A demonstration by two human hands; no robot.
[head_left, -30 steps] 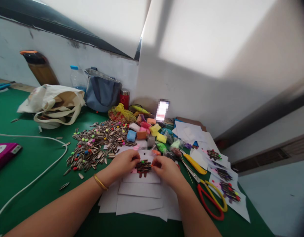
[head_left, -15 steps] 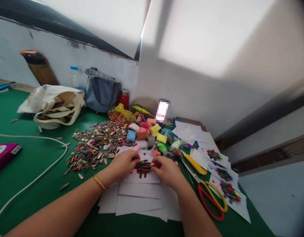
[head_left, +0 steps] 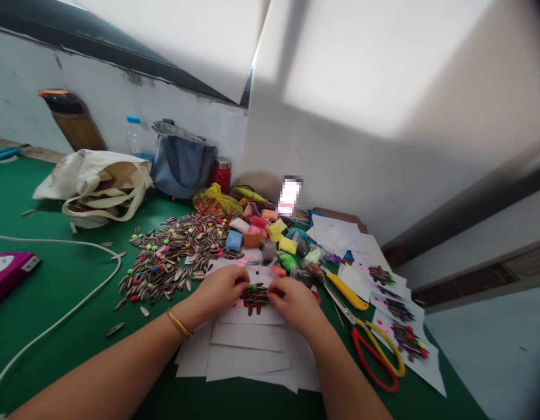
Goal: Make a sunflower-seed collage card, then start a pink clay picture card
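A small animal-shaped figure of sunflower seeds lies on white paper in front of me, with a green ball on top, brown legs below and pink at its left. My left hand is closed at the figure's left edge, thumb and fingers drawn together. At the right edge, my right hand is also closed, its fingertips against the seeds. Whatever is between the fingertips of either hand is hidden. Under the figure, several white sheets are stacked unevenly.
Loose sunflower seeds mixed with coloured balls spread at left. Bagged clay blocks lie behind my hands. Scissors, a yellow cutter and finished seed figures are at right. A white cable crosses the left side.
My right fingertips have shifted slightly left over the figure's right edge, and the orange-red spot seen there before is now covered. My left hand stays nearly still.
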